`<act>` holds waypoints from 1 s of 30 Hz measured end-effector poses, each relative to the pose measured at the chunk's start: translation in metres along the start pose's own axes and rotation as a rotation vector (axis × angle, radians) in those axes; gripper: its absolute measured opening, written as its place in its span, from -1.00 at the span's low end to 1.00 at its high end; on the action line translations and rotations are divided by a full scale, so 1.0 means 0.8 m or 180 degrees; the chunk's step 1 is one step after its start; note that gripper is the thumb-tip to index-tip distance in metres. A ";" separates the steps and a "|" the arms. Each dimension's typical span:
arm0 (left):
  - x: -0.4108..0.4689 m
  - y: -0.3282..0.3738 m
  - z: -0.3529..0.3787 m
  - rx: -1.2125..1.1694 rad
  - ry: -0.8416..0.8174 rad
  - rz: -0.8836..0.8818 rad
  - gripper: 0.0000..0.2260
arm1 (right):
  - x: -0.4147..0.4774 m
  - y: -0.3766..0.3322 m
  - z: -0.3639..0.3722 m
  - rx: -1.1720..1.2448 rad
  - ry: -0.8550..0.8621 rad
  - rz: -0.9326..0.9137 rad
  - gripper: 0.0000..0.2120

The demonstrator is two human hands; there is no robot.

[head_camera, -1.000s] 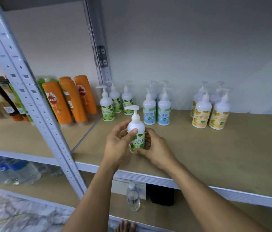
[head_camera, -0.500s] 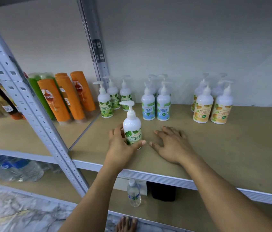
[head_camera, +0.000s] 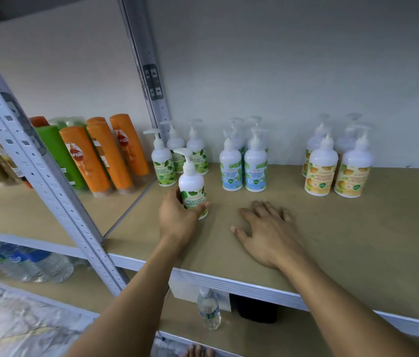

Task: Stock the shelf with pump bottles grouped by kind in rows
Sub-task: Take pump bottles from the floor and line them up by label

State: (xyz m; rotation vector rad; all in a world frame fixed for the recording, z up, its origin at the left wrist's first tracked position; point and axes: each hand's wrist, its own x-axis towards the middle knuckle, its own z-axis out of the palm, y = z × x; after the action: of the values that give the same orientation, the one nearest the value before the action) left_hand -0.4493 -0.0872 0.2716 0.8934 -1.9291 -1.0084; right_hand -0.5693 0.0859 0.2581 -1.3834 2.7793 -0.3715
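The brown shelf (head_camera: 345, 243) carries three clusters of white pump bottles along its back edge. Green-leaf hand-wash bottles (head_camera: 161, 164) stand at the back left corner, blue-label cool-mint bottles (head_camera: 231, 168) near the middle and orange-label bottles (head_camera: 321, 171) further right, each cluster well apart from the next.

The right hand (head_camera: 267, 234) lies palm down on the board toward the front edge, its fingers (head_camera: 262, 210) straight and spread, holding nothing. The left hand (head_camera: 177, 220) grips one more green-leaf pump bottle (head_camera: 192, 185) just in front of its own kind. The thumb crosses the lower front of the label, and the other fingers (head_camera: 173, 196) curl round the left side and back (mostly hidden behind the bottle). The bottle is upright with its spout pointing left; whether its base rests on the board or hangs just above cannot be told.

The rear bottles in each cluster are half covered by the front ones, so their count is unclear. Past the grey upright post (head_camera: 38, 173), orange shampoo bottles (head_camera: 100, 161) lean on the neighbouring shelf. A small water bottle (head_camera: 208, 310) stands on the level below.
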 end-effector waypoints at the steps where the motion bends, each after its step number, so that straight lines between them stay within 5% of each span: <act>1: 0.008 0.000 0.001 -0.0047 0.0039 -0.0031 -0.55 | 0.001 0.000 0.001 0.0003 0.0012 0.0001 -0.37; 12: 0.094 -0.007 0.028 -0.0272 0.0109 -0.0097 -0.47 | 0.008 -0.001 0.004 -0.0081 0.0162 -0.0079 -0.39; 30: 0.112 -0.024 0.041 0.0074 0.0291 -0.0070 -0.69 | 0.009 -0.003 0.004 -0.0083 0.0056 -0.0018 -0.34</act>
State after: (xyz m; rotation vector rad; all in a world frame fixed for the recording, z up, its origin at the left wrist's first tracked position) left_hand -0.5141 -0.1597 0.2690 0.9596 -1.8617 -0.9433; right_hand -0.5715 0.0783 0.2561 -1.4003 2.8047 -0.3507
